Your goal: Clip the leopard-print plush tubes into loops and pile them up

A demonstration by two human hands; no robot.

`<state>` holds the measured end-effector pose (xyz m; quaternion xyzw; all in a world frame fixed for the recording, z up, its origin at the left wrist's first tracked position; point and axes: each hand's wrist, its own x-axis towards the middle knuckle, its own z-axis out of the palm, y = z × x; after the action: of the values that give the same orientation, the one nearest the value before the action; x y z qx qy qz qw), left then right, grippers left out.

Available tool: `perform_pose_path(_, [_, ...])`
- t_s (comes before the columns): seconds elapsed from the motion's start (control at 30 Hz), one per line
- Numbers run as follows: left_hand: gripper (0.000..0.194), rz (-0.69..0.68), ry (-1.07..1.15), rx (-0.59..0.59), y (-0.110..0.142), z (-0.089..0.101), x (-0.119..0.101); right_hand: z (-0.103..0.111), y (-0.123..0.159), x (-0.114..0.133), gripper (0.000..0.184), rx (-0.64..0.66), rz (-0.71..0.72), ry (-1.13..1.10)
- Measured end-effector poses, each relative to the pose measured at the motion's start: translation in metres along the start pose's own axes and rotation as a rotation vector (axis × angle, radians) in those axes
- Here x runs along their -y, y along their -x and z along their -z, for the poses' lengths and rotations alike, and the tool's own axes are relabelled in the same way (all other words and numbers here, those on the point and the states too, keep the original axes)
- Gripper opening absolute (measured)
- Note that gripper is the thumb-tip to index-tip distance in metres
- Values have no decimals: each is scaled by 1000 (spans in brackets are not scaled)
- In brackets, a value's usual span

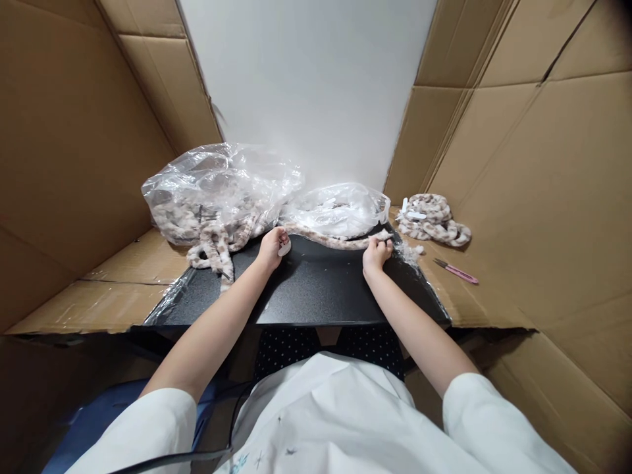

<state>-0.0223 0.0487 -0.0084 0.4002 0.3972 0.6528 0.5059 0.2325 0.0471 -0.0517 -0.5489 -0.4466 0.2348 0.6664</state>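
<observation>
A black worktop (316,293) spans mid-frame. A big clear bag (217,164) sits left of centre, a smaller bag (353,197) beside it; a coiled fluffy bundle (429,220) lies right. At centre, a fluffy strip (328,238) stretches between the left hand (274,247) and right hand (377,254), both gripping it. Pink-handled snips (459,271) lie right of centre.
</observation>
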Motion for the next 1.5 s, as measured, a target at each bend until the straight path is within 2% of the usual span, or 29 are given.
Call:
perform_pose_path(0.07, [26,-21,-35,37,2,-1,2,2,5,5,19,-191,113,147])
perform_pose_path(0.1, [24,-31,-47,48,2,-2,3,1,9,9,16,-219,165,169])
perform_pose_path(0.2, [18,-45,-77,49,4,-2,4,-4,22,21,13,-17,300,127])
perform_pose_path(0.27, [18,-51,-100,53,5,-2,4,-8,28,27,13,155,310,55])
perform_pose_path(0.33, [21,-66,-125,71,6,-2,5,-10,32,29,15,302,251,-16])
perform_pose_path(0.4, [25,-66,-144,95,7,-3,7,-12,33,28,19,390,142,-96])
perform_pose_path(0.5, [31,-18,-153,114,9,-4,8,-15,32,24,27,417,-37,-225])
perform_pose_path(0.57, [36,-9,-173,129,11,-5,7,-15,31,24,33,410,-106,-264])
perform_pose_path(0.67, [38,-44,-239,157,14,-6,5,-15,30,25,38,393,-130,-279])
perform_pose_path(0.8, [31,-112,-367,204,18,-6,3,-15,29,28,41,358,-156,-266])
perform_pose_path(0.9, [26,-155,-449,296,20,-7,3,-14,26,29,40,294,-191,-277])
perform_pose_path(1.0, [24,-178,-528,382,23,-7,3,-9,19,32,39,169,-161,-358])
perform_pose_path(1.17, [29,-218,-658,478,27,-7,4,7,0,33,36,-133,-33,-447])
perform_pose_path(1.27, [34,-230,-692,495,29,-7,3,10,-7,30,36,-195,-73,-442])
perform_pose_path(1.33, [31,-248,-706,490,30,-8,2,8,-6,26,35,-140,-128,-390])
perform_pose_path(1.4, [24,-272,-729,485,30,-8,2,3,-1,21,33,4,-151,-249])
perform_pose_path(1.5, [21,-286,-727,478,29,-8,2,-4,10,17,20,216,-23,70])
